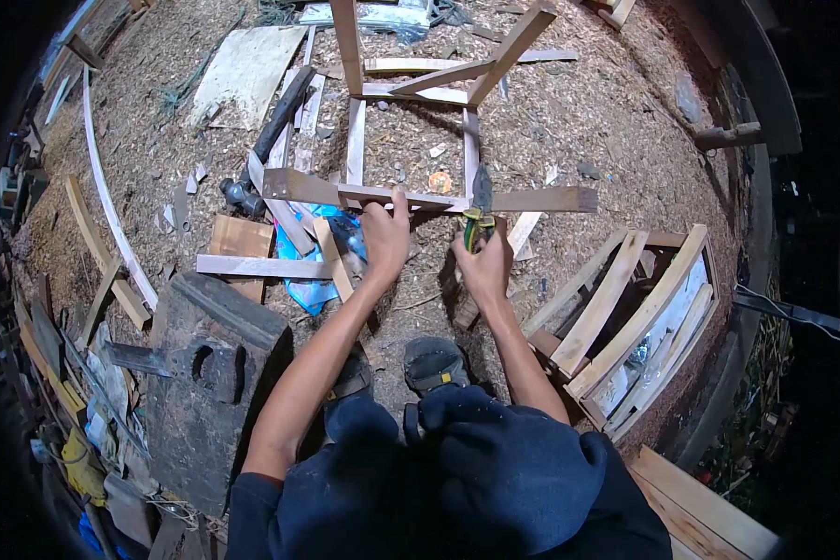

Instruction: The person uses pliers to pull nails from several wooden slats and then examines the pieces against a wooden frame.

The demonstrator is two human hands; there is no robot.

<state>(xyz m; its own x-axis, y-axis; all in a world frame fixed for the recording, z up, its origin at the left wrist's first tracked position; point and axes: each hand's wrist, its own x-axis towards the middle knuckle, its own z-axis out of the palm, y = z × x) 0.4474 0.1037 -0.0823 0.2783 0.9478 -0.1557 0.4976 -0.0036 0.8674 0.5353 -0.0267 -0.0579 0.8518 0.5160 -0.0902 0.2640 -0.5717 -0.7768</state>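
A wooden frame (541,200) with legs and crossbars stands on the ground in front of me. My left hand (385,235) is closed around its near crossbar, left of the middle, with a finger raised over the top. In my right hand (484,264) is a pair of pliers (480,213) with green and yellow handles. The dark jaws point away from me and lie against the crossbar near its right leg joint. What the jaws grip, if anything, is too small to tell.
A hammer (243,197) lies left of the frame among wood strips and a blue plastic bag (310,295). A heavy dark wooden block (191,411) stands at my left. Another slatted wooden frame (616,322) is at my right. Wood chips cover the ground.
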